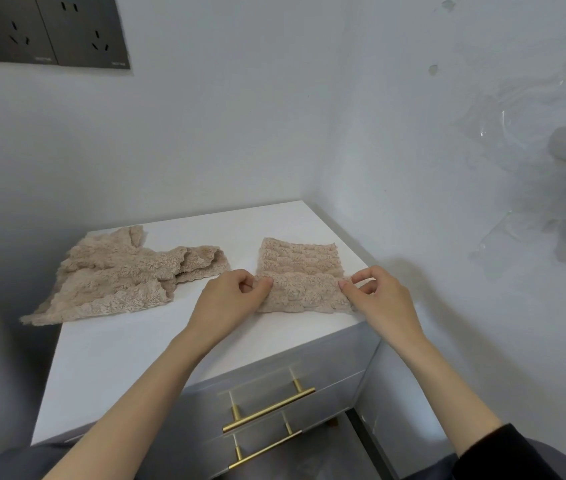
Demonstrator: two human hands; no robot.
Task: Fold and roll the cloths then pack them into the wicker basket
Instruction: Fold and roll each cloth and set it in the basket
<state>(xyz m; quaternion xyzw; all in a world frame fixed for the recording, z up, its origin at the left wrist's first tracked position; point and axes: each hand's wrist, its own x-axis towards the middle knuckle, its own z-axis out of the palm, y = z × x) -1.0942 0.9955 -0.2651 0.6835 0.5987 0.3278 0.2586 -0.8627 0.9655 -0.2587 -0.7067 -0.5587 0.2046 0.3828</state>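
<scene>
Head view: left hand and right hand pinch the folded cloth, fingertips partly hidden.

Forearms bare; black sleeve at right elbow.

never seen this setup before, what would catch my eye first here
The left hand and right hand pinch the near fold of a fluffy beige cloth on the right of the white cabinet top. A rumpled beige heap of cloth lies at its left, one corner hanging over the edge.
</scene>
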